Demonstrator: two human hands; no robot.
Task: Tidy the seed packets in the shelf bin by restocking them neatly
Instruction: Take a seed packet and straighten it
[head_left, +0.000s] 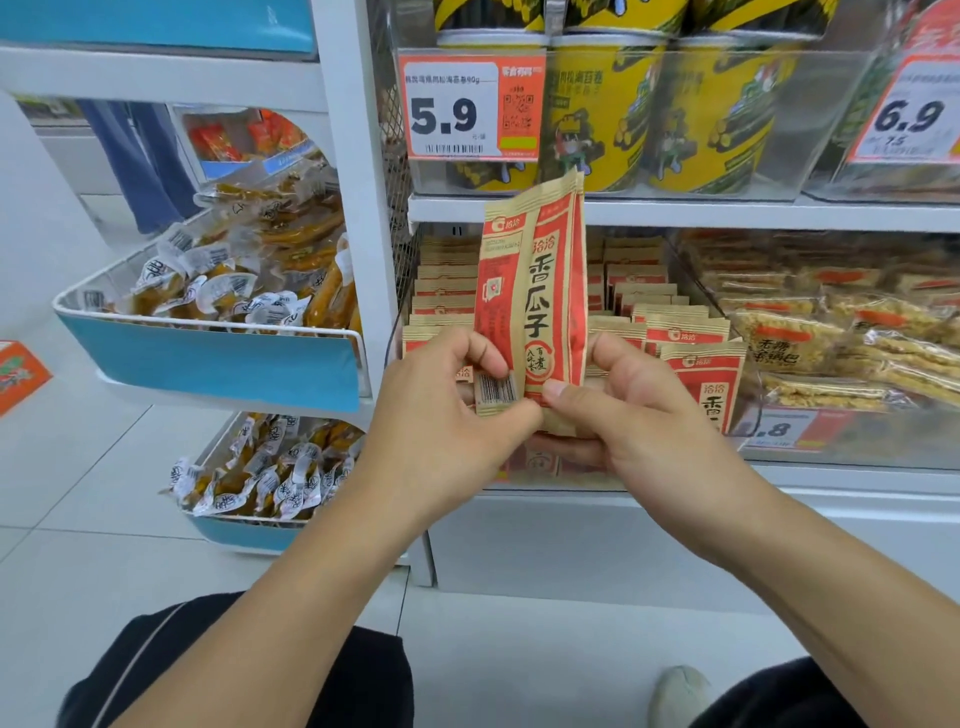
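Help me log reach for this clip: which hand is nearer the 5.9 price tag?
Left. The left hand sits almost straight below the 5.9 price tag, gripping the held seed packets; the right hand grips them farther to the right.

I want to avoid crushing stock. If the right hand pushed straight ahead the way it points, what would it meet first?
Probably the upright seed packets at the front of the shelf bin, just beyond the held packets that the right hand pinches; depth is uncertain.

Two hands (524, 415) hold two seed packets (530, 291). Three yellow cups (717, 114) stand above. Two price tags (470, 109) show fully.
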